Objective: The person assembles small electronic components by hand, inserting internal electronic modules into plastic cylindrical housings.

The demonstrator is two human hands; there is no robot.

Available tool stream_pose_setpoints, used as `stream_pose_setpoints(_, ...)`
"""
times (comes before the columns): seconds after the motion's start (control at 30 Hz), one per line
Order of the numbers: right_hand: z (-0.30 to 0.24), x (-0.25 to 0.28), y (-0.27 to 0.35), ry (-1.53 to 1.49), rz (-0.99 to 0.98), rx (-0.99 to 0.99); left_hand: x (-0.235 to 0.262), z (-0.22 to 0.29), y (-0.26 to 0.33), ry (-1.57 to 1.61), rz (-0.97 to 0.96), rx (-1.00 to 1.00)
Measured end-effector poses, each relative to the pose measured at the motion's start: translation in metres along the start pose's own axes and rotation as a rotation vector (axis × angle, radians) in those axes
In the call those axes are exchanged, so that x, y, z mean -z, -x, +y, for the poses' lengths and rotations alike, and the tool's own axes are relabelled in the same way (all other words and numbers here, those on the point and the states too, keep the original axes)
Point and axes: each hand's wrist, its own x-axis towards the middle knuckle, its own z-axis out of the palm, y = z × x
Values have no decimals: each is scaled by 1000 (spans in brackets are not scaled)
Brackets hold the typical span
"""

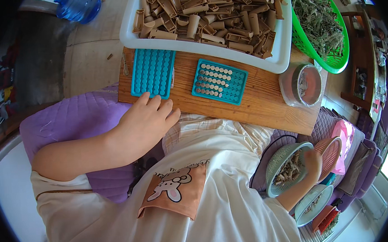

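My left hand reaches over the near edge of the wooden table, fingers apart, fingertips at the lower edge of a teal tray with rows of round hollows. A second teal tray lies to its right, with several rows of small pale, round pieces, some darker on the left. My right hand is low at the right, between a grey-green basket of brownish dried pieces and a salmon-coloured basket. Its fingers are blurred, and any held thing cannot be made out.
A white tub heaped with brown half-tube plastic pieces covers the table's far side. Beside it is a bright green basket of dried plant matter. A round reddish-rimmed container stands at the table's right end. A pale bowl sits lower right.
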Motion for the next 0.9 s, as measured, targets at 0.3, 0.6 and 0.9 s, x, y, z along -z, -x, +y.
stream_pose_setpoints(0.3,-266,130,-62,-743,466,844,-4,4,-2,-24,13,-19)
stream_pose_setpoints(0.6,-318,130,-121,-223,602,1096,-2,9,2,-32,-68,-25)
stream_pose_setpoints(0.9,-308,137,-91,-1291,400,725,15,6,-10,156,103,-36)
